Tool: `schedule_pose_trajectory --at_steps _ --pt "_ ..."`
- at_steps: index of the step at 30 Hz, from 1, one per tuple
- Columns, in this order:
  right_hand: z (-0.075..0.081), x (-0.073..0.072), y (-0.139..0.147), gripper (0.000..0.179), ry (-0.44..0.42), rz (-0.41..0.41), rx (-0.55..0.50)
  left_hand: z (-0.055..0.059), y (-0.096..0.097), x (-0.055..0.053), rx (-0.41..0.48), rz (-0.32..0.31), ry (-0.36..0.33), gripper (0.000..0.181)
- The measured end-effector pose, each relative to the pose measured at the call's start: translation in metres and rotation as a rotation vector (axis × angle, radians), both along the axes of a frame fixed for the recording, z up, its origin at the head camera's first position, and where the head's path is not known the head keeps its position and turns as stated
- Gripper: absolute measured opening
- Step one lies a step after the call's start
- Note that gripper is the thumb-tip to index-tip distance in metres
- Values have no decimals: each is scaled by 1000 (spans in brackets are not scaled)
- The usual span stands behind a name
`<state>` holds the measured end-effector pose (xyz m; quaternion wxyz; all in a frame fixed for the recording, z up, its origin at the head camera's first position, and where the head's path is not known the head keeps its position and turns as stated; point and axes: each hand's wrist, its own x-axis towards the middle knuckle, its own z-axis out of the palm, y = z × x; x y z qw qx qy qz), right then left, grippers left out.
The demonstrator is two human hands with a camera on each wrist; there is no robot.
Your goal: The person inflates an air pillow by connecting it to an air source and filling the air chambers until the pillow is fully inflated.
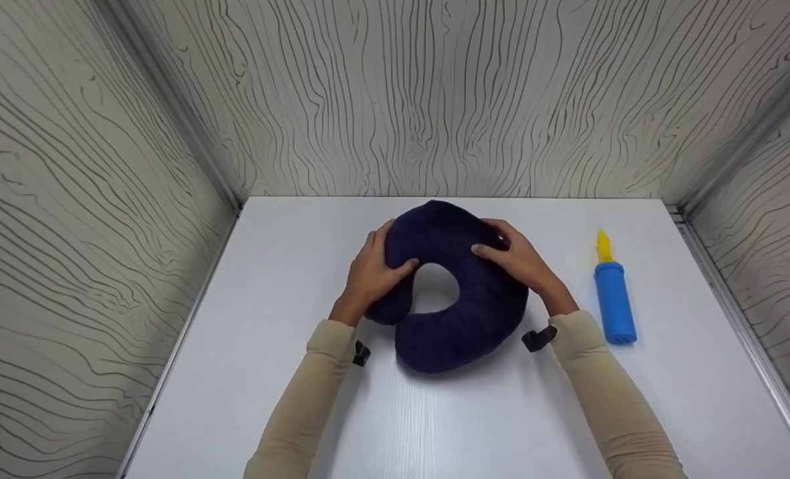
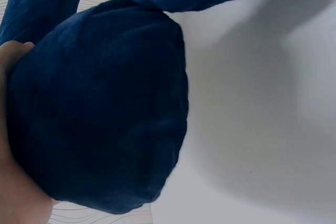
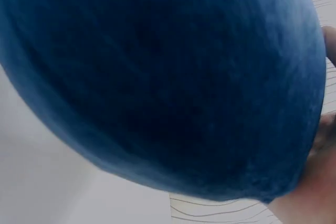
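A dark blue, plush U-shaped neck pillow [image 1: 465, 332] is held between both hands over the white table, its two ends close together at the lower left. My left hand [image 1: 370, 271] grips its left arm, thumb at the inner opening and fingers round the outer side. The right hand [image 1: 518, 258] grips the upper right part, thumb on top and the other fingers partly hidden behind it. In the left wrist view one rounded end of the pillow [image 2: 100, 108] fills the middle. The right wrist view is mostly taken up by the pillow's side [image 3: 173, 87].
A blue hand pump [image 1: 613, 303] with a yellow nozzle [image 1: 603, 246] lies on the table at the right, beside the right forearm. The white table [image 1: 268, 266] is bounded by wood-grain patterned panels [image 1: 421, 100] at the back and sides.
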<state>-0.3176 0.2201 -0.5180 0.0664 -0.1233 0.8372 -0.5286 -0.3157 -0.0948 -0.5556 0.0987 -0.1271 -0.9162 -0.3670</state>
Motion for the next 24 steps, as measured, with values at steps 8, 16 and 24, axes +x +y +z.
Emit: schedule_pose_trajectory --at_steps 8,16,24 --pt "0 12 6 70 -15 -89 -35 -6 3 3 104 122 14 89" --pt "-32 32 6 94 -151 -202 -127 -12 5 4 241 268 -31 89" --pt "-49 51 -14 117 -192 -254 -182 -13 16 6 312 330 -65 93"
